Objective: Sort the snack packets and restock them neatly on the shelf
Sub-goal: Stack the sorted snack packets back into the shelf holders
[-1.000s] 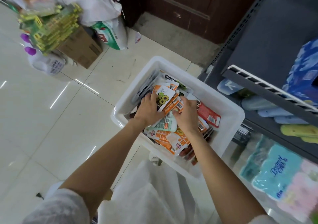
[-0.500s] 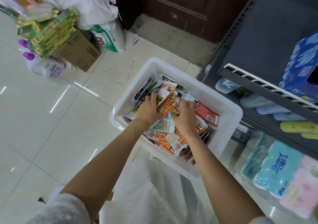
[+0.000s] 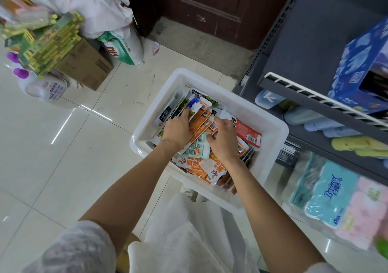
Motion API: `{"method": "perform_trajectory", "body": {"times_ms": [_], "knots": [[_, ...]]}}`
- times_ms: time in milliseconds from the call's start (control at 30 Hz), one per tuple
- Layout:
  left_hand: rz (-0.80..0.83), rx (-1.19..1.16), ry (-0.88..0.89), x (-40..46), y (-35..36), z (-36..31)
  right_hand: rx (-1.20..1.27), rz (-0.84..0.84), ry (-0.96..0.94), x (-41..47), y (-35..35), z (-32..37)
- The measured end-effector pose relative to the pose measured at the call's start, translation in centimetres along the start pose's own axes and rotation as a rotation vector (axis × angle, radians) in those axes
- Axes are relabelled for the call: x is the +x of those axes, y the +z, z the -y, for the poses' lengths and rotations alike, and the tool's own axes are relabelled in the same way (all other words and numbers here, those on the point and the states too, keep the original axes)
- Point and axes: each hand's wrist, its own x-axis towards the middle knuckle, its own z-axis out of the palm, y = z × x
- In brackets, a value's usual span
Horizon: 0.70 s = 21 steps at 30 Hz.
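A white plastic bin (image 3: 270,125) in front of me holds several snack packets. Both my hands are inside it. My left hand (image 3: 178,129) grips a fanned bunch of orange packets (image 3: 202,118) from the left, its fingertips curled over their far edge near the green-printed packets. My right hand (image 3: 223,138) holds the same bunch from the right, thumb on a pale green packet (image 3: 199,146). A red packet (image 3: 248,135) lies to the right of my right hand. More orange packets (image 3: 197,166) lie below my wrists. The grey shelf (image 3: 315,102) stands to the right.
The shelf carries a blue box (image 3: 361,67), slippers (image 3: 361,144) and tissue packs (image 3: 331,195) lower down. At back left sit a cardboard box (image 3: 86,67), a green-and-white sack (image 3: 121,46), a jug (image 3: 42,88) and stacked green packs (image 3: 46,43). A dark door (image 3: 220,6) stands behind the bin.
My left hand has slid farther into the bin toward the far-left packets and covers the white packet it showed earlier. My right hand has stayed on the bunch.
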Motion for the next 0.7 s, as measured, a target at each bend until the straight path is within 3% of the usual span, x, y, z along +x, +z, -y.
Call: {"method": "perform_trajectory", "body": {"times_ms": [133,267,333,467,700], "knots": [[-0.087,-0.314,-0.021,-1.5,-0.7,1.5,0.119,-0.075,0.004,-2.0,-2.2,0.7],[0.056,-1.119,-0.239,-4.8,-3.9,2.4,0.565,-0.018,0.053,-4.5,-5.3,3.0],[0.117,-1.339,-0.246,-6.8,-5.1,2.4,0.774,0.072,0.101,-5.6,-6.7,4.4],[0.165,-1.476,-0.188,-9.6,-6.9,1.4,0.702,0.171,0.076,-6.9,-7.9,6.5],[0.232,-1.65,-0.037,-12.1,-7.9,-1.9,0.864,-0.07,0.148,-10.3,-8.7,5.6]]}}
